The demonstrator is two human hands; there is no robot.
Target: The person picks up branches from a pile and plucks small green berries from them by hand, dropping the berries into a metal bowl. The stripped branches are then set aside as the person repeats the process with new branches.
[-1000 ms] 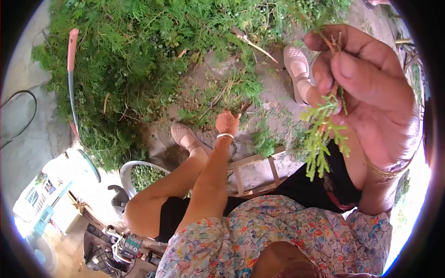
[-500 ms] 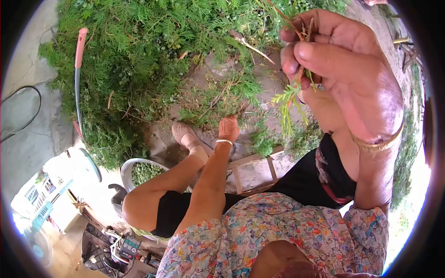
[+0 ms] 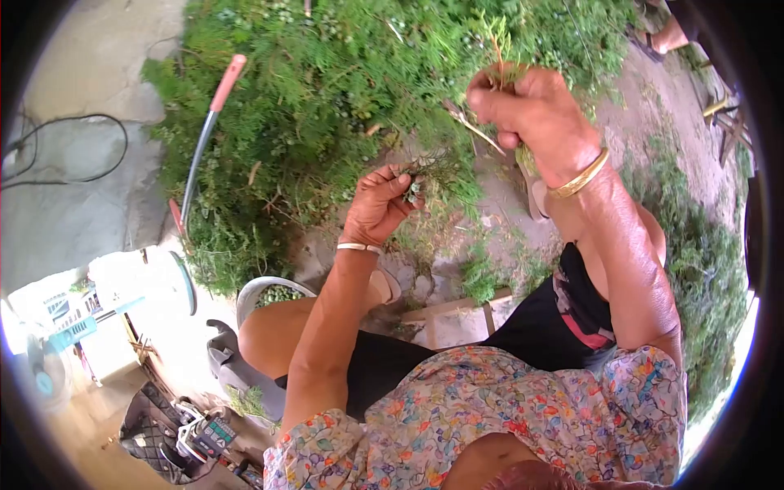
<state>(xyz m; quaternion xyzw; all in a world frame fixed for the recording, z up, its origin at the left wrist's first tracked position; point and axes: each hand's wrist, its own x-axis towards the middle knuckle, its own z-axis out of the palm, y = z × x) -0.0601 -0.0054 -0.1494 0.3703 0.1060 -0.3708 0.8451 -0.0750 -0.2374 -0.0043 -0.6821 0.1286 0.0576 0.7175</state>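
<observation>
My left hand (image 3: 378, 204), with a white bangle at its wrist, pinches a small sprig with pale green cones (image 3: 414, 191) in front of the heap of green branches (image 3: 302, 90). Higher up and to the right, my right hand (image 3: 535, 114) has its fingers closed around a thin green sprig (image 3: 500, 45) whose tip points up. A gold bangle circles that wrist. The two hands are apart. Below them, cut foliage lies scattered on the ground. A white bucket (image 3: 249, 304) holding green cones stands beside my left knee.
A long tool with a pink handle (image 3: 227, 82) lies at the heap's left side. Beyond it a black cable (image 3: 122, 147) loops on concrete. A wooden frame (image 3: 441, 310) is between my legs. Another person's foot (image 3: 665, 39) shows at top right. A black bag (image 3: 151, 420) sits at bottom left.
My left hand has risen from the ground and now holds a sprig with cones. My right hand has moved away from the camera, with its sprig's tip now upward. The view has shifted.
</observation>
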